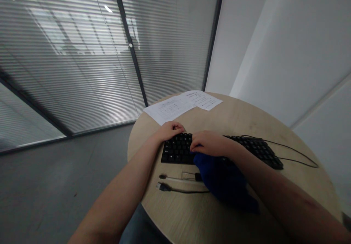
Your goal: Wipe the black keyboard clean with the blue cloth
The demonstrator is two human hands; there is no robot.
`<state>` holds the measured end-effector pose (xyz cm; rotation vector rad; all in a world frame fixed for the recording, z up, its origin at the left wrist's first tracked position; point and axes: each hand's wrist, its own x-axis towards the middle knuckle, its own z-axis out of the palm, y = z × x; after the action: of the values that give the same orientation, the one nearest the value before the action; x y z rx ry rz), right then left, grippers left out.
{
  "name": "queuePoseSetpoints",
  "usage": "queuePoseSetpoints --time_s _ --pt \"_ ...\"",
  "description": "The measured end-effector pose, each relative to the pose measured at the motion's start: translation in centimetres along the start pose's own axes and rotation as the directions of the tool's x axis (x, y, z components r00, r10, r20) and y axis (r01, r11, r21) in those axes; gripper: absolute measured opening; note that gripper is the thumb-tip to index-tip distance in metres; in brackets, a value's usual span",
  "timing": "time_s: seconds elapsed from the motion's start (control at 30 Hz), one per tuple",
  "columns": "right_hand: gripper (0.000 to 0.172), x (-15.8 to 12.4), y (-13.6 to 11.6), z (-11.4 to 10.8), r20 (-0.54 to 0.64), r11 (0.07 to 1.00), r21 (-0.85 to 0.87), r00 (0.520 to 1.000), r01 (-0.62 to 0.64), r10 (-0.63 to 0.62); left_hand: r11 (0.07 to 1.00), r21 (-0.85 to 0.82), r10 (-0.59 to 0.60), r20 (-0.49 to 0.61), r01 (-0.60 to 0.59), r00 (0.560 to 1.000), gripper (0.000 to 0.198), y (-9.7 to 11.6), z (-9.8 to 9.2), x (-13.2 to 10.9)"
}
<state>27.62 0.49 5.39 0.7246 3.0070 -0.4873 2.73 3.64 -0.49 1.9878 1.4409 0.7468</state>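
Blue cloth [219, 174] trails from the right hand [208, 143], pinched in bent fingers over the black keyboard [175, 151] on the round table [189, 214]; the left hand [170, 130] curls at the keyboard's far-left corner, grip unclear.

Across the surface [233, 118], keyboard [177, 151]; behind it, leftward, papers [175, 108]. At its back left corner, left hand [169, 130]; over its front edge, cloth [223, 182] in right hand [210, 143]; before it, USB plug [163, 187].

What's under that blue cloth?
A black cable runs from its metal plug out of sight at the left edge of the blue cloth. Whatever lies underneath is covered, so I can't tell.
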Motion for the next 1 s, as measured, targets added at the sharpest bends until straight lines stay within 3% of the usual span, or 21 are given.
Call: queuePoseSetpoints --time_s 0.2,0.4,0.5,0.7,1.0 --pt "0.023 0.4 -0.6 0.4 0.086 0.998 -0.058 0.996 -0.001 0.006 1.000 -0.001 0.011 0.001 -0.011 1.000 0.031 0.1 0.0 0.0" --pt "0.025 0.5 -1.3 0.4 0.030 0.992 -0.120 0.999 -0.036 0.040 0.999 -0.027 0.034 0.011 -0.034 0.999 0.032 -0.3 0.0 0.1" --pt "0.023 -0.1 -1.0 -0.5 0.073 0.994 -0.105 0.997 -0.019 0.026 0.999 -0.024 0.029 0.013 -0.029 0.999 0.033 -0.4 0.0 0.2" --pt "0.022 -2.0 -0.4 -3.0 0.034 0.995 -0.061 0.996 -0.079 0.081 1.000 -0.015 0.020 0.003 -0.020 1.000 0.034 -0.4 0.0 0.2" --pt "0.022 -0.5 -0.7 -0.8 0.116 0.997 -0.065 0.992 -0.034 0.041 0.999 -0.023 0.032 0.006 -0.032 0.999 0.034 0.0 -0.1 0.1"
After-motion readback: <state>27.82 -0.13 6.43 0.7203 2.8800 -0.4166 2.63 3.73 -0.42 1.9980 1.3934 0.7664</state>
